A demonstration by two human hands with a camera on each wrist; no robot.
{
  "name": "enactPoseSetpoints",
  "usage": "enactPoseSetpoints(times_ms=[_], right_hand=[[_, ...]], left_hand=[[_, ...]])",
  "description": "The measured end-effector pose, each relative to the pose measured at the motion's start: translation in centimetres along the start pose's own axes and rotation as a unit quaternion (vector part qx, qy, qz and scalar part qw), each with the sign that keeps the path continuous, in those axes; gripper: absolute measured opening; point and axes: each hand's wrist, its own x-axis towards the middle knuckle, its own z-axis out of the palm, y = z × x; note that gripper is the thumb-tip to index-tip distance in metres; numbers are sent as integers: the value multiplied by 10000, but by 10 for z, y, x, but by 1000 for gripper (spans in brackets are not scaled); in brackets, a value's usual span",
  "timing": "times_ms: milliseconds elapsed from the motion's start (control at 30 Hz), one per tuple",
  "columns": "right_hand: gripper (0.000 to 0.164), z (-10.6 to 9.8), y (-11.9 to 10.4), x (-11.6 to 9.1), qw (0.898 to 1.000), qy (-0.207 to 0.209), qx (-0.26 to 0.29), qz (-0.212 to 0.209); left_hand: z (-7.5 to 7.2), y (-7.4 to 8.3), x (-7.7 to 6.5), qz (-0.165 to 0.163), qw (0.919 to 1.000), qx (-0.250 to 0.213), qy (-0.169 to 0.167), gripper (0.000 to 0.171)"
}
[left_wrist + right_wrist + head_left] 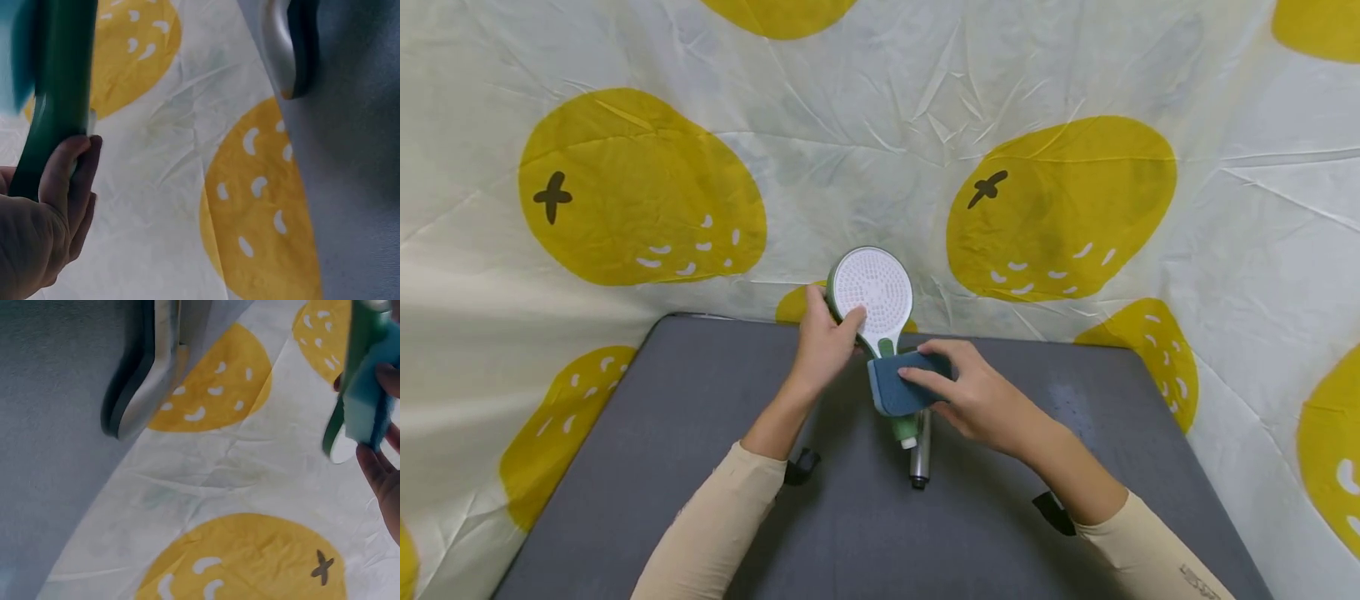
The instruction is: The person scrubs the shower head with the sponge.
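My left hand (823,346) grips a green shower head (874,287) by its round head, the thumb lying on the white nozzle face. The shower head is held above the table, nozzle face toward the head camera and handle pointing down. My right hand (981,396) pinches a blue two-tone sponge (897,387) against the handle, covering its middle part. Below the sponge the green handle end with its white tip shows. In the left wrist view the left fingers curl round the green back (65,81). The right wrist view shows the sponge (364,409) alongside the handle.
On the dark grey table (970,533) a silver, curved-looking object (920,454) with a black tip lies behind the handle; its kind is unclear. A pale sheet (850,183) with yellow fruit prints hangs behind and at both sides. Black straps (802,467) sit near the wrists.
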Motion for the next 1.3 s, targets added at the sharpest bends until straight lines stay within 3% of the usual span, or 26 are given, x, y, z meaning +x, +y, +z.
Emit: enactPoseSetpoints(times_ms=[200, 333, 500, 700, 867, 1300], right_hand=[[67, -1, -16, -10, 9973, -693, -125, -205], [65, 0, -20, -9, 9965, -694, -300, -348], [63, 1, -16, 4, 9952, -671, -656, -269], [59, 0, -8, 22, 9938, -645, -886, -161], [63, 2, -9, 25, 9940, -653, -866, -108], [65, 9, -24, -9, 9956, -804, -307, -365]], left_hand=[[1, -1, 5, -20, 9985, 545, 107, 47], [1, 0, 7, -26, 9942, 1051, 211, 47], [1, 4, 8, -39, 9913, 1304, 175, 45], [3, 7, 6, 2, 9909, 1343, 6, 44], [1, 4, 8, -3, 9915, 1303, 44, 43], [-11, -6, 18, -27, 9910, 1149, 683, 45]])
